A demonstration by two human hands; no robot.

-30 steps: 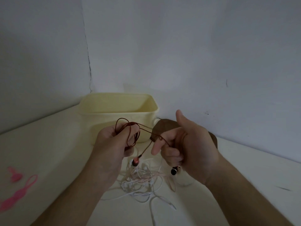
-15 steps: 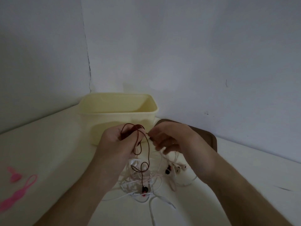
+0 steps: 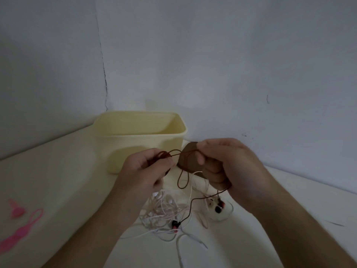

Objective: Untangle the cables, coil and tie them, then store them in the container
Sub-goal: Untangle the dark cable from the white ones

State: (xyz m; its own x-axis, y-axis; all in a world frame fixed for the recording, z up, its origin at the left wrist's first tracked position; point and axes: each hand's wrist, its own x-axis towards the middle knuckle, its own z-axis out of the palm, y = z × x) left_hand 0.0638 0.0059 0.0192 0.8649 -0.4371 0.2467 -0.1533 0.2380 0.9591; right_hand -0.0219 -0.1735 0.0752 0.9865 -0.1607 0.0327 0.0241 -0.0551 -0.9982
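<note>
Both hands hold a dark red earphone cable (image 3: 182,180) above the table. My left hand (image 3: 146,169) grips a small coil of it between thumb and fingers. My right hand (image 3: 222,163) pinches the same cable a short way to the right, its other fingers curled round the strand that hangs down. One red-and-black earbud (image 3: 174,224) lies on a tangle of white and pale pink cables (image 3: 164,213) below the hands. A second earbud (image 3: 219,207) hangs under my right hand. The open cream container (image 3: 139,140) stands just behind my hands.
A brown lid (image 3: 188,161) lies flat to the right of the container, partly behind my right hand. Pink silicone cable ties (image 3: 21,227) lie at the left edge of the white table. Grey walls meet in a corner behind the container.
My right hand has drawn away to the right of the left hand and pulled the red cable out between them. The hanging earbud has dropped onto the white tangle.
</note>
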